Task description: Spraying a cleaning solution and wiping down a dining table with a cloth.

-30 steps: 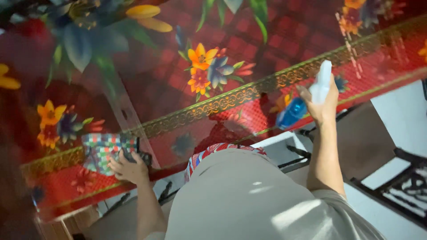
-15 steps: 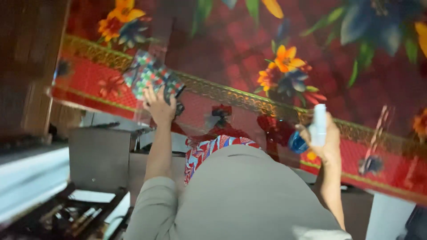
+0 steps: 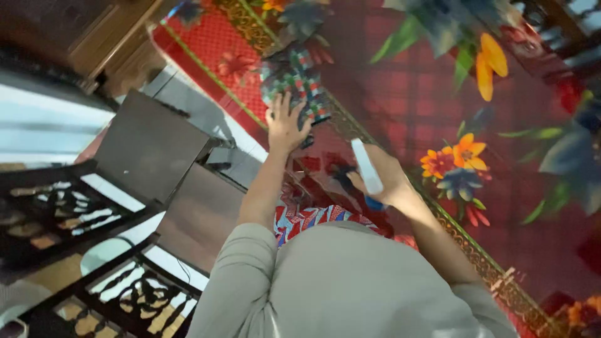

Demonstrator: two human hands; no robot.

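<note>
There, the person's left hand [image 3: 285, 125] lay flat with fingers spread, pressing a checked woven cloth [image 3: 294, 81] against the glossy table [image 3: 400, 81], whose red covering bore printed flowers and a gold patterned border. The right hand [image 3: 385, 181] was closed around a slim spray bottle [image 3: 367, 170], white at the top and blue below, held just above the shiny surface. Dark carved wooden chairs [image 3: 150, 147] stood beside the table.

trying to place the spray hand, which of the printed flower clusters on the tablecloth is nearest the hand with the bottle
The orange-and-red flower cluster, just beyond the right hand holding the spray bottle. The big yellow-petalled flower sits much farther up the cloth, and the one at the bottom corner is farther still.
</note>
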